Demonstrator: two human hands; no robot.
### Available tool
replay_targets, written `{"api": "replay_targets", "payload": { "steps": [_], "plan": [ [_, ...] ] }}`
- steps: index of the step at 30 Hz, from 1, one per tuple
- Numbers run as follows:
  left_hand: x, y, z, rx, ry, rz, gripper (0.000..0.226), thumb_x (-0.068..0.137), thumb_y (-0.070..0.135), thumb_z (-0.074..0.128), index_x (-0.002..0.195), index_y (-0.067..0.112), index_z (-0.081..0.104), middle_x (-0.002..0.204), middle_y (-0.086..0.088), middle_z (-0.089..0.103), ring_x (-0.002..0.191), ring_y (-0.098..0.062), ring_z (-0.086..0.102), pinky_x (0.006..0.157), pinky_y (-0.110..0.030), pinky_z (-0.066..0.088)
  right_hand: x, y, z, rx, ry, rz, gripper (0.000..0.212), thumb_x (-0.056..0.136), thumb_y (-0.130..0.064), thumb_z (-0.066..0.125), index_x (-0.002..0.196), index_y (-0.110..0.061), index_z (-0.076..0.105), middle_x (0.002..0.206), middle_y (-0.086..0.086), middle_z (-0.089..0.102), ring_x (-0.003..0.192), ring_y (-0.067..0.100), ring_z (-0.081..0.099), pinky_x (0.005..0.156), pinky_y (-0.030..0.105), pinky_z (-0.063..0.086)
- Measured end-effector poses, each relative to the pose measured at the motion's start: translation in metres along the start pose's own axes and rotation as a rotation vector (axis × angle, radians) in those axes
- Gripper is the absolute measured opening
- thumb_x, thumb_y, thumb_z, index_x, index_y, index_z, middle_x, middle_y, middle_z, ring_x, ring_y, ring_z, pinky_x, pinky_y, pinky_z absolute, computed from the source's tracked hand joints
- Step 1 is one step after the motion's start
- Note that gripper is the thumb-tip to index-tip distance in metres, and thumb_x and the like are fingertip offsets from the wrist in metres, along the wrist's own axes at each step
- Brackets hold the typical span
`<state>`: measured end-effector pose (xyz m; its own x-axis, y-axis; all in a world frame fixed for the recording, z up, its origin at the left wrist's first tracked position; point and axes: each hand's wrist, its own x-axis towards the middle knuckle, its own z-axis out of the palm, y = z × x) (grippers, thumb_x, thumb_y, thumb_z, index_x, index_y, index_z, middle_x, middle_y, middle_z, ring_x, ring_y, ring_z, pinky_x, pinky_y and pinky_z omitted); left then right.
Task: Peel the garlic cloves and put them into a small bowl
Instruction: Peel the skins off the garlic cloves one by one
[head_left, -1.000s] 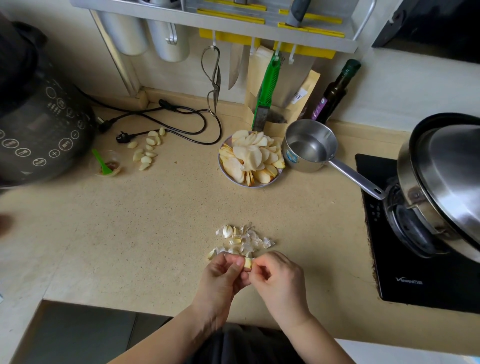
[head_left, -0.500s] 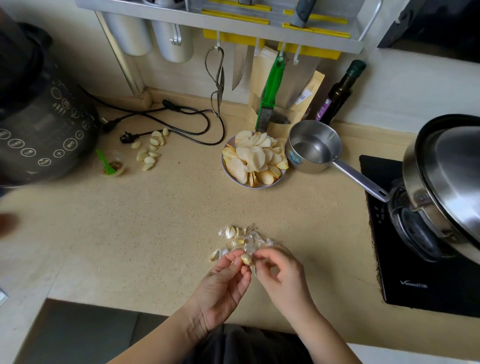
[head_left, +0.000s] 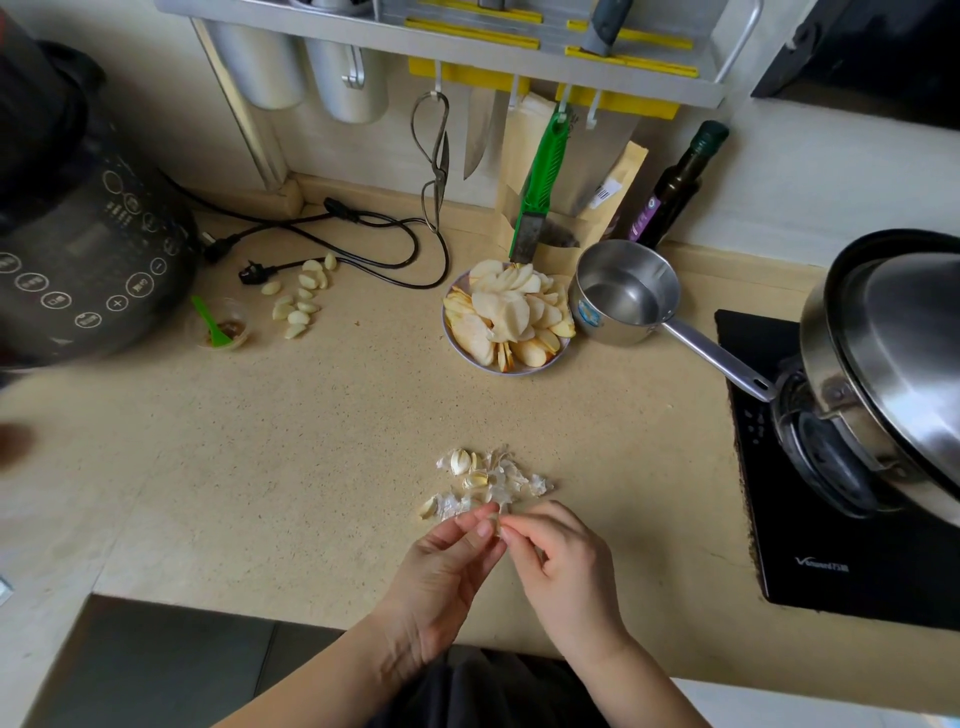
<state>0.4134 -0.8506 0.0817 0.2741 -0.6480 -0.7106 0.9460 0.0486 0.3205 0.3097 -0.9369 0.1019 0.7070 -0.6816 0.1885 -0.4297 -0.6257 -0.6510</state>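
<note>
My left hand (head_left: 447, 577) and my right hand (head_left: 563, 566) meet fingertip to fingertip just above the counter's front edge. Between them they pinch one small garlic clove (head_left: 496, 524), mostly hidden by the fingers. Directly beyond the fingertips lies a heap of unpeeled cloves and papery skins (head_left: 485, 480). Several peeled cloves (head_left: 298, 299) lie loose on the counter at the back left. A small clear bowl (head_left: 221, 327) with a green spoon in it stands left of them.
A plate of sliced fruit (head_left: 511, 317) and a steel saucepan (head_left: 623, 291) sit at the back centre. A black cooker (head_left: 78, 249) stands at left with cords trailing. An induction hob (head_left: 831, 519) with a lidded pot is at right. Scissors and knives hang above.
Both hands have kept working the same clove, and the left fingers have straightened out toward the right fingertips. The pile and the bowl have not moved.
</note>
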Motion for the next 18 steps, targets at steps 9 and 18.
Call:
{"api": "replay_targets", "payload": {
  "steps": [9, 18],
  "plan": [
    [0.001, -0.003, -0.003, 0.107, 0.094, 0.125, 0.026, 0.068, 0.001, 0.068, 0.093, -0.006, 0.069, 0.083, -0.015, 0.072, 0.075, -0.020, 0.071, 0.066, -0.021, 0.057, 0.004, -0.004, 0.004, -0.105, -0.050, -0.042, 0.017, 0.064, -0.004, 0.085, 0.073, -0.014, 0.075, 0.066, -0.002, 0.065, 0.050, 0.012, 0.060, 0.045, 0.022, 0.051],
    [0.003, -0.006, 0.001, 0.168, 0.071, 0.153, 0.029, 0.069, 0.003, 0.068, 0.096, -0.008, 0.067, 0.090, -0.023, 0.070, 0.081, -0.028, 0.070, 0.072, -0.026, 0.058, 0.010, -0.005, 0.010, -0.077, -0.016, 0.077, 0.026, 0.058, 0.003, 0.081, 0.055, -0.012, 0.060, 0.053, -0.005, 0.053, 0.047, 0.004, 0.042, 0.045, 0.013, 0.033]
  ]
}}
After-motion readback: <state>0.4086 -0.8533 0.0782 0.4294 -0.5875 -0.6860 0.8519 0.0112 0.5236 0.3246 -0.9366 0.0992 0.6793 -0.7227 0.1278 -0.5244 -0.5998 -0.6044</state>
